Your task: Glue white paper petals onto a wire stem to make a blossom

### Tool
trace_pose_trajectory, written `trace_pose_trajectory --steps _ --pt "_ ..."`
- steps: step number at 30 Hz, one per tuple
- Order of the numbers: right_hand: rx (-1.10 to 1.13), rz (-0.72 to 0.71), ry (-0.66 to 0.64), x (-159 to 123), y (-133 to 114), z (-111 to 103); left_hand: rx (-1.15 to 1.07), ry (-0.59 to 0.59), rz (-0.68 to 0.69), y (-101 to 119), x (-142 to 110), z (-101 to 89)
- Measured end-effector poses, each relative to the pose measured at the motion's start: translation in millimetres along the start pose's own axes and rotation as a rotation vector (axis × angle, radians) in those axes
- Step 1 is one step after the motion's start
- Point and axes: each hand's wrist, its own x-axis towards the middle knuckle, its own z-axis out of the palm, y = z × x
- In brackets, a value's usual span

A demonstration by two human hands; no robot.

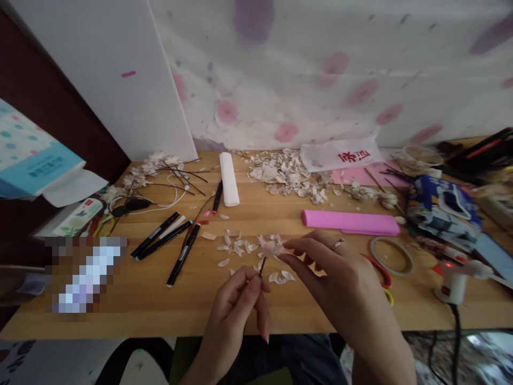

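The fingers of the left hand (240, 300) grasp a thin, dark brown stem (262, 266) between thumb and forefinger; it tilts up and slightly right from their tips. At its top, just above the left fingertips, sits a small pinkish-white flower (268, 246) with thin, translucent petals. The fingers of the right hand (340, 270) meet the flower's right side, thumb and forefinger pinching a thin, whitish petal (289, 252); whether it is already fixed there cannot be told.

Loose, pale, pointed petals (237, 247) lie on the light brown wooden tabletop (140, 302) beyond the left fingers and to their left. Farther left of those fingers are black, stick-shaped markers (183, 255). Beyond the right fingers lies a flat, bright pink roll of crepe-like material (350, 221); a grey ring of tape (409, 263) is to the right of the right hand. Well beyond both hands' fingers spreads a heap of dried-looking, whitish petals (288, 170), with a flat white roll (230, 179) to its left.
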Motion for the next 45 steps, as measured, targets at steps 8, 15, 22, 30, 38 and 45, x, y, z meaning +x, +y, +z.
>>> trace_pose_trajectory --steps 8,15,22,30,38,45 --pt "0.321 0.095 0.177 -11.1 1.9 10.3 0.033 -0.006 -0.025 0.3 4.9 1.3" --pt "0.409 0.068 0.215 -8.1 0.7 14.6 0.017 -0.058 -0.041 -0.2 4.3 8.4" --pt "0.428 0.087 0.25 -8.8 0.6 14.6 0.043 -0.072 -0.034 0.2 2.6 13.4" --pt "0.53 0.164 0.358 -17.8 -2.8 26.7 0.003 -0.07 -0.05 -1.4 3.2 8.3" --pt "0.958 0.564 0.263 -25.9 -7.5 33.7 -0.03 -0.124 -0.067 -4.1 5.7 8.2" --pt "1.247 0.678 -0.019 -30.4 3.5 36.3 0.047 -0.125 -0.072 -1.2 -1.0 10.4"
